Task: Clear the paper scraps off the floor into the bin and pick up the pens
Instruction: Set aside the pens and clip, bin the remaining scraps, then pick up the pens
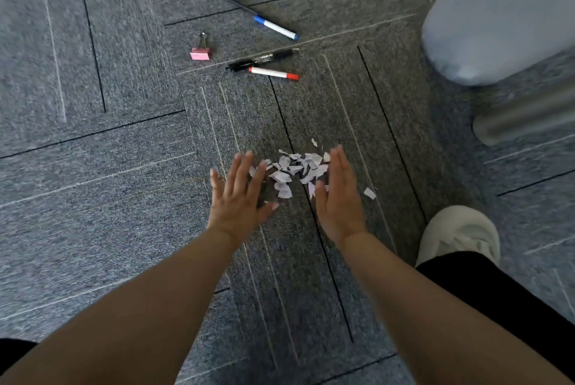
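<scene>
At lower centre, the left hand and right hand, fingers straight and holding nothing, flank the scraps heaped on the floor, so gathering seems the step in hand; next they must close in and scoop, with the pens lying at upper centre.
</scene>
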Demonstrator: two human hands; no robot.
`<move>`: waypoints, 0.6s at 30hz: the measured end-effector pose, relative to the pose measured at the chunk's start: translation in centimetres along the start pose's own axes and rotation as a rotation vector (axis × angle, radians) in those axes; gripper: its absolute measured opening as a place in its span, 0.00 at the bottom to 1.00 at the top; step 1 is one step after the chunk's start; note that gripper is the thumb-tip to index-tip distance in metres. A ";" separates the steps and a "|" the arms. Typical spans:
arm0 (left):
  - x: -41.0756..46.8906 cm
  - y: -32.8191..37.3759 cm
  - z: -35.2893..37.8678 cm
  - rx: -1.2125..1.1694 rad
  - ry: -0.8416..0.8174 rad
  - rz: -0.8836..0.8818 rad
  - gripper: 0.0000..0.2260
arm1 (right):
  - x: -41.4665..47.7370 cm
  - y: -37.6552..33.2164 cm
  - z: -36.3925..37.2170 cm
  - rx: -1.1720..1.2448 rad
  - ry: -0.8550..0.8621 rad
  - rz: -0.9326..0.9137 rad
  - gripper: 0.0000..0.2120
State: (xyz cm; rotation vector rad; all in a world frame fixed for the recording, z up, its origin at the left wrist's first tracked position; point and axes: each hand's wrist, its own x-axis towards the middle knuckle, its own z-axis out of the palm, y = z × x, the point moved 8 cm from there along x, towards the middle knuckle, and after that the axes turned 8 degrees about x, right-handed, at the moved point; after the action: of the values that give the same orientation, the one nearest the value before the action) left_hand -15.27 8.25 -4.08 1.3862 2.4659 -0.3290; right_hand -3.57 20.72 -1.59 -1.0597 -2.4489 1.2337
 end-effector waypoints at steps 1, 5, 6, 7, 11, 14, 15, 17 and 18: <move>0.0 -0.5 -0.2 -0.036 -0.012 -0.029 0.34 | -0.1 0.9 -0.8 -0.029 0.076 0.056 0.28; -1.3 -0.6 0.6 -0.048 -0.056 -0.017 0.37 | -2.3 6.0 -2.8 -0.150 0.217 0.484 0.32; -1.5 -0.5 1.0 -0.056 -0.075 -0.019 0.38 | -2.6 6.2 -2.6 -0.157 0.198 0.503 0.32; -1.4 -0.3 1.4 -0.073 -0.090 -0.030 0.39 | -2.5 5.8 -2.1 -0.146 0.162 0.465 0.32; 0.6 0.9 0.8 -0.157 -0.081 -0.014 0.36 | -0.6 1.8 1.2 -0.014 -0.087 0.146 0.30; 1.6 2.4 -0.8 -0.284 -0.033 0.107 0.34 | 0.5 -0.6 1.8 0.048 -0.099 0.002 0.29; 1.5 2.5 -1.1 -0.284 -0.021 0.133 0.36 | 0.7 -0.7 1.3 0.059 -0.055 -0.001 0.30; 0.9 2.2 -0.9 -0.216 -0.015 0.162 0.40 | 0.3 0.2 0.3 0.012 -0.016 0.007 0.34; 0.5 2.0 -0.5 -0.164 -0.028 0.172 0.42 | -0.1 0.9 0.1 -0.060 -0.055 0.011 0.38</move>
State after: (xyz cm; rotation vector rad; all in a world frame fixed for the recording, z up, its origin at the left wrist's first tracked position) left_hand -13.90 9.87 -3.92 1.4989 2.2737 -0.1042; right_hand -3.05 20.91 -2.39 -1.0702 -2.5401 1.2154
